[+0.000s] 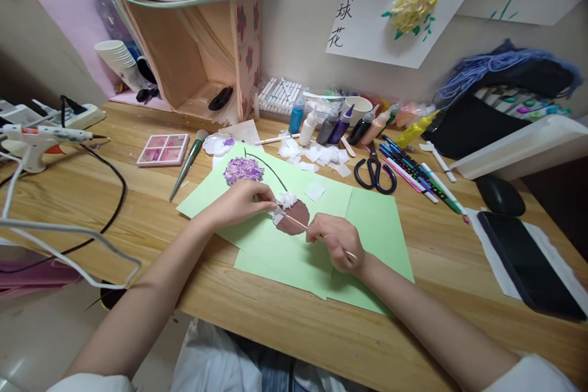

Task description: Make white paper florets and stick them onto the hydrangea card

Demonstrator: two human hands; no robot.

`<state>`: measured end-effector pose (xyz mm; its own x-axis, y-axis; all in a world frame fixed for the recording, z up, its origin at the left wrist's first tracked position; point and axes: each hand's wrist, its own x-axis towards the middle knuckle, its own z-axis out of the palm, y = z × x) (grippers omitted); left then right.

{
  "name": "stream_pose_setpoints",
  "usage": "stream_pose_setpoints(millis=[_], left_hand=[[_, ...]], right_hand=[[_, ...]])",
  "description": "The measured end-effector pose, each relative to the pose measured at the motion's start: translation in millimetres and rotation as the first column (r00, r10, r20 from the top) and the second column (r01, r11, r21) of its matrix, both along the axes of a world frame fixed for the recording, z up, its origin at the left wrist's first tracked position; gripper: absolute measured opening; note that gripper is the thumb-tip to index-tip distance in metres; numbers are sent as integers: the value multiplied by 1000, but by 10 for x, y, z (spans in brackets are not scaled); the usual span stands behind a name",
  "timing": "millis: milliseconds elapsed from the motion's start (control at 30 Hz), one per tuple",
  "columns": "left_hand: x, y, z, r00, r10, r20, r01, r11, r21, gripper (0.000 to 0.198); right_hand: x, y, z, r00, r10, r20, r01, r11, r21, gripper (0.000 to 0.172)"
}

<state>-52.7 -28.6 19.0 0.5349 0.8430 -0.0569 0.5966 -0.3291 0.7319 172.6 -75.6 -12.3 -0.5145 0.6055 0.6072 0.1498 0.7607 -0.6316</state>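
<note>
Green paper sheets lie on the wooden table. On them is a brown disc with a ruffled white paper cluster at its upper edge. My left hand pinches a small white paper piece at the disc's left edge. A thin wooden stick is gripped in my right hand, its tip touching that piece. A purple ruffled flower and a drawn dark stem are above my left hand. One white paper square lies right of the cluster.
Paint bottles, white paper scraps, black scissors and pens stand or lie behind the sheets. A phone is at the right. Left are a brush, a pink palette and a glue gun with cables.
</note>
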Motion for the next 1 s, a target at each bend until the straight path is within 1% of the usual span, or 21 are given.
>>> stream_pose_setpoints(millis=[67,167,267,467,667,833,1000], left_hand=[[17,1,-21,1000,3,-21,-1,998,67,21],[30,0,-22,998,4,-64,6,987,161,19],[40,-1,-20,995,-3,-97,23,978,208,17],[79,-22,-46,992,-7,-123,36,971,235,16],[99,-29,-58,994,0,-110,28,967,252,15],[95,-22,-67,994,11,-110,19,964,266,14],[97,-20,-82,993,12,-120,19,965,261,14]], right_hand=[[-21,15,-15,998,9,68,-13,999,52,32],[-45,31,-47,984,-17,176,-6,991,131,25],[-57,33,-70,974,-41,224,1,985,174,22],[-58,23,-66,977,-73,199,37,983,178,20],[-70,20,-63,969,-67,237,17,978,206,20],[-81,15,-61,961,-117,251,64,976,209,18],[-83,0,-50,963,-143,229,102,978,180,22]])
